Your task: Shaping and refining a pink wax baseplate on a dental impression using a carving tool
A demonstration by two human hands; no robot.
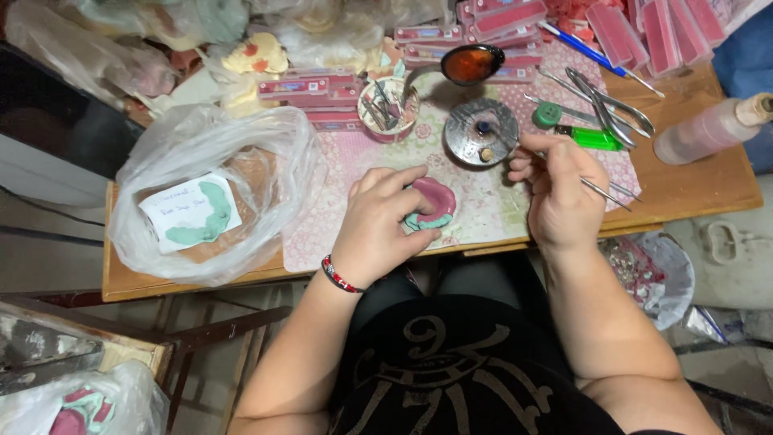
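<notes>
Left hand clamped on pink wax mould, right hand pinching thin steel tool

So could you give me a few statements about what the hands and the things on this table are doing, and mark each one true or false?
1. The left hand rests on a pink and green dental model. True.
2. The right hand is empty. False: it holds a thin metal tool.
3. The green lighter lies left of the left hand. False: it lies on the right side of the table, above the right hand.
4. A clear plastic bag with a white card in it sits left of the left hand. True.
5. The left wrist wears a red beaded bracelet. True.
</notes>
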